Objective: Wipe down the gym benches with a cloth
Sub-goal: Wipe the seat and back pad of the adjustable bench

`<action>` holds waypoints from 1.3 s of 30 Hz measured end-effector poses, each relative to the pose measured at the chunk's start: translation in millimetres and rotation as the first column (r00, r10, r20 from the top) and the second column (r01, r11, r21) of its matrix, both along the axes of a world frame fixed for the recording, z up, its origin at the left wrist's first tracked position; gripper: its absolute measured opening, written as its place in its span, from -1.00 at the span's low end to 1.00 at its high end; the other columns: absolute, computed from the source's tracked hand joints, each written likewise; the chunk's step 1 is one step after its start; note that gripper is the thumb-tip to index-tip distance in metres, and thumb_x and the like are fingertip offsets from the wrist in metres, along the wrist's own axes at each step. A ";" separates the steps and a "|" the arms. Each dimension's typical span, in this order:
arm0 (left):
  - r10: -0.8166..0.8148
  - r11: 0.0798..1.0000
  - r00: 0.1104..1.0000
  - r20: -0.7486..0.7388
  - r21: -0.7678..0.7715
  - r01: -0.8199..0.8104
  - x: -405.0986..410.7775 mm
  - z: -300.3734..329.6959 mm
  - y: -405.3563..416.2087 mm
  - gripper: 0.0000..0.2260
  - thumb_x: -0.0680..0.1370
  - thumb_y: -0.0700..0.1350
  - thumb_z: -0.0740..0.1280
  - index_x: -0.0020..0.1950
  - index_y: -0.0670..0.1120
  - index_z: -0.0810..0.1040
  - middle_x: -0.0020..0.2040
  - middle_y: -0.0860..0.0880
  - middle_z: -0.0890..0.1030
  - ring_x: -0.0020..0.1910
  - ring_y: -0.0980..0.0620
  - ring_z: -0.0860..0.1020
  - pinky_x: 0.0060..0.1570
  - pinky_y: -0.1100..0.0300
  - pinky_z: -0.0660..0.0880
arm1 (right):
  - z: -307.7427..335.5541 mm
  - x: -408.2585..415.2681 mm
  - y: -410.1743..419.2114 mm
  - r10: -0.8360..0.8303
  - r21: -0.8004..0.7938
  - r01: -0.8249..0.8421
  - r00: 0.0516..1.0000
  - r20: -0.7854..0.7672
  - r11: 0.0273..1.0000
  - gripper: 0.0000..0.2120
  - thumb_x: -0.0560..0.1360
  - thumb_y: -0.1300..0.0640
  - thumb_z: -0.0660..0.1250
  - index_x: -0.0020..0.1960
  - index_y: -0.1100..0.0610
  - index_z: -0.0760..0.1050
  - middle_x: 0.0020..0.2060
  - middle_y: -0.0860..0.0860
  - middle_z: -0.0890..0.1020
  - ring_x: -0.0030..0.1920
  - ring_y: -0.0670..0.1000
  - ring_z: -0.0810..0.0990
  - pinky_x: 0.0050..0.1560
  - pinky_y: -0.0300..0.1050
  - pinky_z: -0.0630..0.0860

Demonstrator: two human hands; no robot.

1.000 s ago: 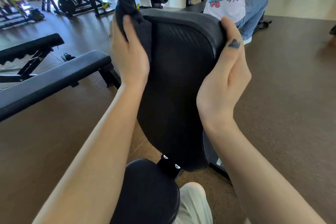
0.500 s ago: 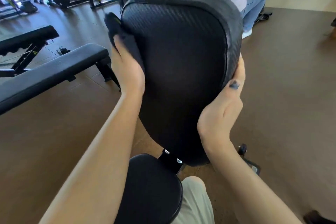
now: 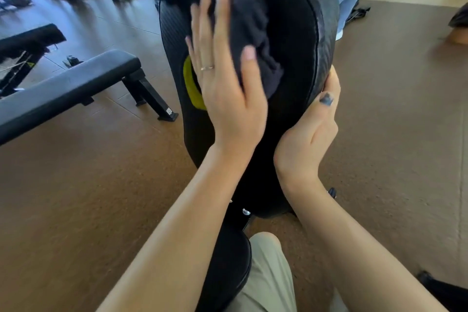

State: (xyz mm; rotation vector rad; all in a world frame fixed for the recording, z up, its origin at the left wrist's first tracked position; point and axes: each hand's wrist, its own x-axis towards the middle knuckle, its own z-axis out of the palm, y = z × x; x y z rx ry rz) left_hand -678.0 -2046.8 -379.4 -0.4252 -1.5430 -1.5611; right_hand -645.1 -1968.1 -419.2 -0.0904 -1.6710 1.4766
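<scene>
Upright back pad (image 3: 298, 40) of the bench stands directly ahead of both hands, long axis running top to bottom, widest near the top and narrowing toward the seat pad (image 3: 222, 266) below. Dark cloth (image 3: 255, 40) lies bunched on the upper middle of the pad face. Left hand (image 3: 222, 76) is flat on the face, fingers straight and pointing up, pressing the cloth against the pad; thumb lies over the cloth's lower part. Right hand (image 3: 311, 129) cups the pad's right edge lower down, thumb on the front rim, fingers wrapped out of sight behind. The left hand is thus the one on the work surface; the right acts as a brace, by my reading. A yellow-green patch (image 3: 190, 83) shows just left of the left hand. Unwiped face appears to remain below and right of the cloth, so the likely stroke runs down the long axis. A flat bench (image 3: 63, 91) stands well apart to the left.
</scene>
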 end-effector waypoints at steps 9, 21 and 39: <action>0.064 0.995 0.875 0.480 0.034 -0.091 6.1 -141.5 -26.6 -0.42 0.68 0.29 0.07 0.66 0.13 0.07 0.65 0.01 0.20 0.63 0.02 0.15 0.58 -0.21 0.14 | -23.4 10.0 -0.7 0.124 -0.135 -0.093 0.963 0.238 0.986 -0.54 0.68 -0.12 -0.15 0.51 -0.18 0.25 -0.05 -0.64 0.50 0.03 -0.48 0.51 0.24 -0.39 0.44; 0.147 0.901 0.985 -0.087 -0.398 -0.170 -8.3 -74.4 -0.6 -0.57 0.73 -0.09 0.04 0.57 -0.24 0.20 0.56 -0.32 0.22 0.60 -0.17 0.11 0.61 -0.15 0.01 | -48.0 17.7 3.0 0.080 -0.067 -0.063 0.956 0.281 0.996 -0.56 0.65 -0.18 -0.14 0.07 0.02 0.44 -0.20 0.05 0.62 -0.28 -0.15 0.49 -0.15 -0.08 0.44; 0.110 0.988 0.968 0.224 -0.133 -0.082 -29.7 -115.6 -38.6 -0.48 0.72 0.10 0.06 0.62 -0.13 0.20 0.60 -0.19 0.27 0.61 -0.15 0.22 0.60 -0.15 0.11 | -47.0 22.2 -2.8 0.068 -0.137 -0.032 0.961 0.269 0.990 -0.67 0.65 -0.04 -0.09 -0.09 0.04 0.37 -0.37 -0.13 0.41 -0.40 -0.25 0.39 -0.31 -0.37 0.31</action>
